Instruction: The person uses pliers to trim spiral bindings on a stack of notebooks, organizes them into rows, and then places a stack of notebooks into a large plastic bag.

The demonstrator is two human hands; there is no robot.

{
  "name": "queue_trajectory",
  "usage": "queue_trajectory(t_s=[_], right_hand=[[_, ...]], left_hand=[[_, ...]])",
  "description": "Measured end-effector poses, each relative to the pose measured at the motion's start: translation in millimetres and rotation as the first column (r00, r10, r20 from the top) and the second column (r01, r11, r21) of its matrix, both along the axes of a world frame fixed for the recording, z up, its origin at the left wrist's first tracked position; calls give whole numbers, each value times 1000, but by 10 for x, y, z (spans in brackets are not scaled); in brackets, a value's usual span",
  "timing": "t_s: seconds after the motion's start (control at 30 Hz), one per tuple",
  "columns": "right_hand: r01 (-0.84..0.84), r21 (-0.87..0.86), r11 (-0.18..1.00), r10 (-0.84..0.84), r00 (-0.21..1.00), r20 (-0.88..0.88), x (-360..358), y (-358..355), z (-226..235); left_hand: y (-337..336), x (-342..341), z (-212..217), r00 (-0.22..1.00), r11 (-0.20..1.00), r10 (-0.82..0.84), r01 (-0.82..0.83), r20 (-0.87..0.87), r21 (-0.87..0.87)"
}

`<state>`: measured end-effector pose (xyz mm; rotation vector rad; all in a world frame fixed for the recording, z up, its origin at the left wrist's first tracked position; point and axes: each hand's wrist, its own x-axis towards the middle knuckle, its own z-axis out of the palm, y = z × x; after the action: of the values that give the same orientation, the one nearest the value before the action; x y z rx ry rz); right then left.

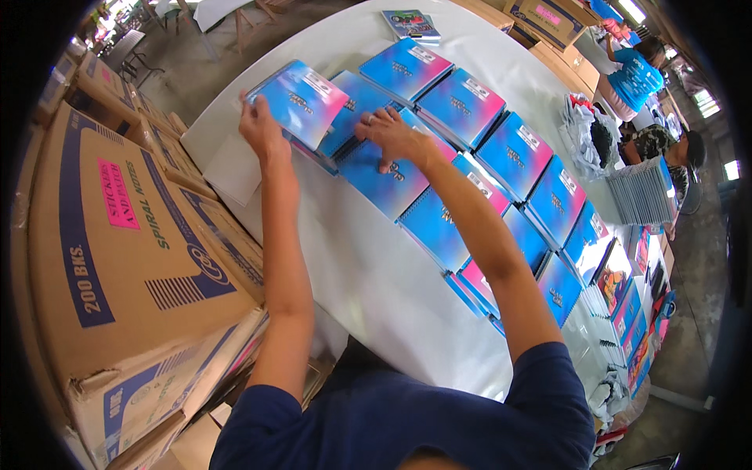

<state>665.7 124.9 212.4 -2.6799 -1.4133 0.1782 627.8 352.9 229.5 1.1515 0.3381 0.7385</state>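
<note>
The cardboard box (117, 258) stands beside the white counter (376, 274). The left hand (262, 129) pinches a blue-pink notebook (301, 102) by its edge; the right hand (392, 137) lies spread flat on the notebook row (501, 149).

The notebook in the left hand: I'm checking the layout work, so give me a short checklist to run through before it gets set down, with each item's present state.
1. Left hand grips the lifted notebook by its edge: ok.
2. Right hand rests flat on the notebook under it, steadying it: ok.
3. Rows of notebooks overlap evenly: ok.
4. Bare white table left beside the rows: ok.
5. Cardboard boxes clear of the arms: ok.
6. Whether the lifted notebook's cover is undamaged: cannot tell.
</note>
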Motion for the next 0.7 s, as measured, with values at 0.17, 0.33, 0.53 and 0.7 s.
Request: queue_trajectory(t_s=[0.17,0.33,0.53,0.7], right_hand=[[34,269,963,-65,992,109,320,-458,40],[233,681,695,-488,848,207,-271,-1002,822],[697,717,28,-402,664,-630,-1750,-1169,694],[724,621,300,-730,593,-339,-2576,-1076,-303]], left_hand=[[-554,-1325,-154,999,956,-46,47,10,-290],[-1121,-2823,-875,946,875,-230,98,-228,-474],[-1678,-3777,-1336,843,857,-339,94,-417,-507],[-1553,-3926,-1602,773,964,-239,262,-587,-48]])
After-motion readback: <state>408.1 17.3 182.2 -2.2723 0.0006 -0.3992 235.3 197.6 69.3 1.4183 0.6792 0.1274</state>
